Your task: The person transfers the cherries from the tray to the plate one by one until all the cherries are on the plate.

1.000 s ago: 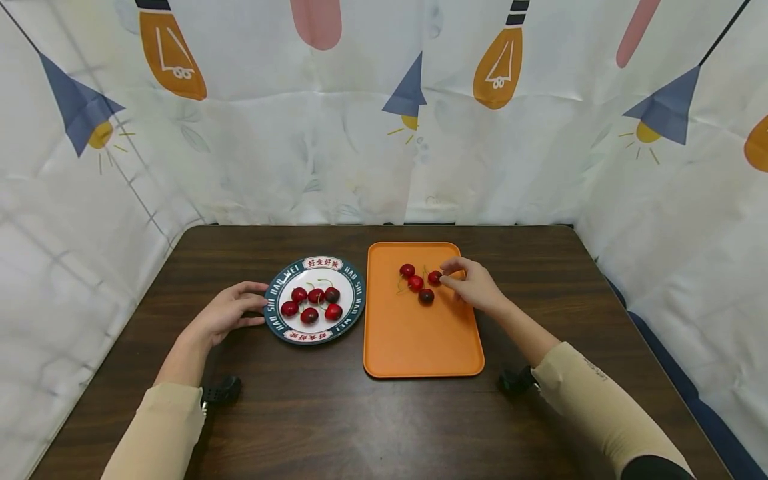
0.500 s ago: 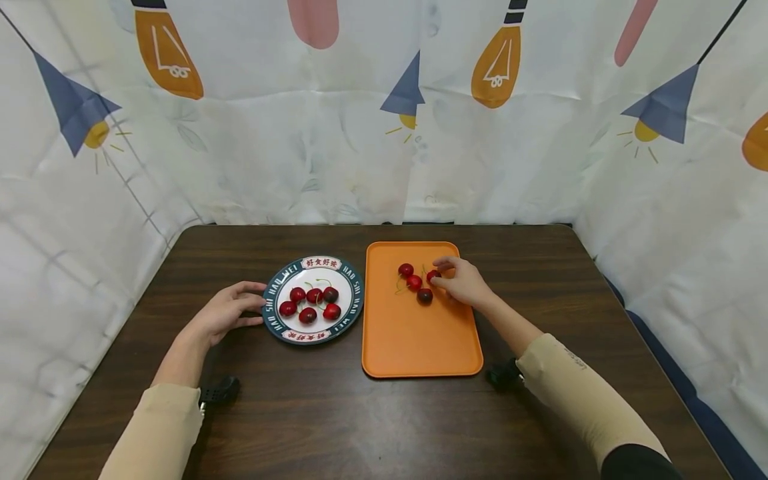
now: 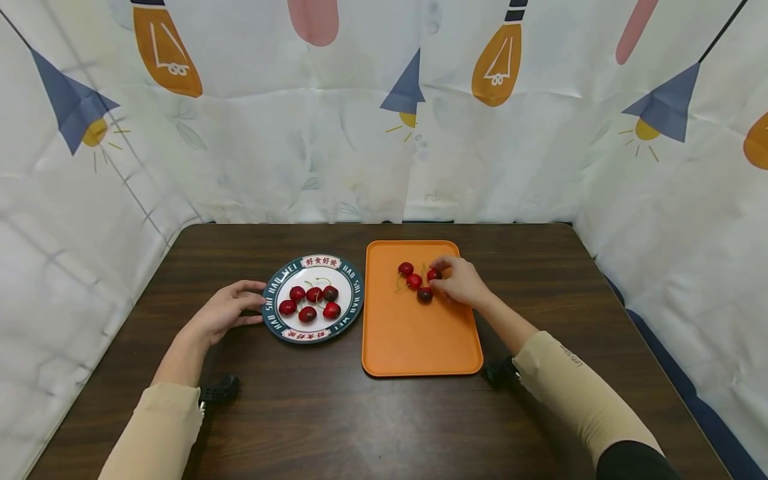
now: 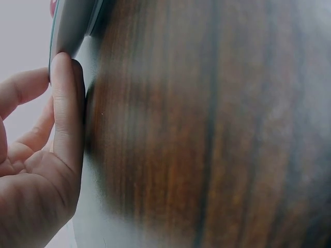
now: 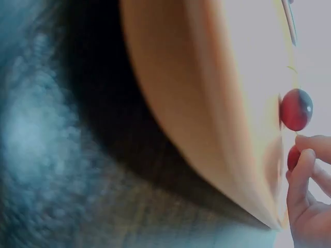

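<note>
My right hand [image 3: 462,281] is over the right side of the orange tray [image 3: 422,347]. Its thumb and finger pinch a dark red cherry [image 3: 434,275], which partly shows between the fingertips in the right wrist view. Beside it on the tray lie more cherries: a bright red one [image 3: 414,282], one behind it [image 3: 405,269] and a darker one [image 3: 425,295]. At the left, my left hand [image 3: 225,312] touches the rim of a round plate [image 3: 354,308] with loosely extended fingers. Several cherries [image 3: 315,295], some with green stems, lie on its white middle.
Plate and tray stand side by side, a narrow gap between them, on a dark wooden table [image 3: 384,427]. A patterned white curtain [image 3: 270,153] hangs behind the table and along both sides.
My right hand has moved slightly left, and its fingertips have come round the rightmost cherry on the tray. My left hand stays at the plate's rim.
</note>
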The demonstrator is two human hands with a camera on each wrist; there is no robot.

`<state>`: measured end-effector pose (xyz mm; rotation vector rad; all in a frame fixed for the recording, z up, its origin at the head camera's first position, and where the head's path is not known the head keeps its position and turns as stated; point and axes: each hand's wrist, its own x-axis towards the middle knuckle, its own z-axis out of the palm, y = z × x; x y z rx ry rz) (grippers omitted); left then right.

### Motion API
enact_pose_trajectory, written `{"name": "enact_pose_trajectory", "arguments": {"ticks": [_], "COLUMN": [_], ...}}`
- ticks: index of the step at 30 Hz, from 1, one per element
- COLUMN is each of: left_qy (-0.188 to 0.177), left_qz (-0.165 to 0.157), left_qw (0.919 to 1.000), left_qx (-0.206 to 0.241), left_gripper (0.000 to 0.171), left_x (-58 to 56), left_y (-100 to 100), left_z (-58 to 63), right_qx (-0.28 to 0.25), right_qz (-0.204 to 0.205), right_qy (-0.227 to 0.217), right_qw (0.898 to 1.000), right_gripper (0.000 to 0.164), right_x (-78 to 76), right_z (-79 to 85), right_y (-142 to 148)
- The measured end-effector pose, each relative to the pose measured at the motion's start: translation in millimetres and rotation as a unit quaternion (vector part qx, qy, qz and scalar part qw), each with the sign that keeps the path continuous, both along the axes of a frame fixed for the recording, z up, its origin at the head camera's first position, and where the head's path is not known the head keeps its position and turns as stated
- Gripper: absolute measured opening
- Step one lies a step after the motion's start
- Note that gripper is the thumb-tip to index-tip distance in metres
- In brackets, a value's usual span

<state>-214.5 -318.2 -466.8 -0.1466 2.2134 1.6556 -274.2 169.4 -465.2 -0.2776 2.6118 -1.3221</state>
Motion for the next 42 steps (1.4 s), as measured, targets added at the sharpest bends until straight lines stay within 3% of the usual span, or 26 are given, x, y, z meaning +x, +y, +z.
{"name": "enact_pose_trajectory", "arguments": {"ticks": [8, 11, 15, 24, 32, 36, 42], "left_qy": [-0.001, -0.001, -0.005, -0.003, -0.011, -0.020, -0.022], "left_qz": [-0.001, -0.001, 0.001, 0.000, 0.001, 0.006, 0.005], "left_qw": [1.0000, 1.0000, 1.0000, 1.0000, 0.9999, 0.9998, 0.9997], "left_qx": [-0.001, 0.000, 0.002, 0.004, -0.003, -0.007, -0.009], "left_gripper": [0.061, 0.061, 0.060, 0.060, 0.060, 0.060, 0.058], "left_x": [0.2, -0.6, -1.5, -1.2, 0.1, 0.6, -0.3], "left_y": [-0.3, -0.5, -0.8, -0.4, 1.4, 2.6, 2.8], "left_z": [0.7, 0.1, -1.1, -0.1, 4.9, 6.3, 6.1], "right_qx": [0.027, 0.010, -0.022, -0.040, -0.005, 0.020, 0.011], "right_qz": [-0.011, -0.005, 0.011, 0.047, 0.069, 0.094, 0.133], "right_qy": [0.053, 0.051, 0.028, 0.030, 0.038, 0.063, 0.075], "right_qw": [0.998, 0.999, 0.999, 0.998, 0.997, 0.993, 0.988], "right_gripper": [0.033, 0.033, 0.035, 0.036, 0.033, 0.032, 0.030], "right_x": [-3.1, -2.3, -0.7, 0.6, 4.1, 6.1, 11.7], "right_z": [10.7, 15.2, 19.6, 28.2, 37.6, 37.7, 34.2], "right_y": [-3.3, -6.6, -12.1, -30.6, -54.3, -67.1, -86.1]}}
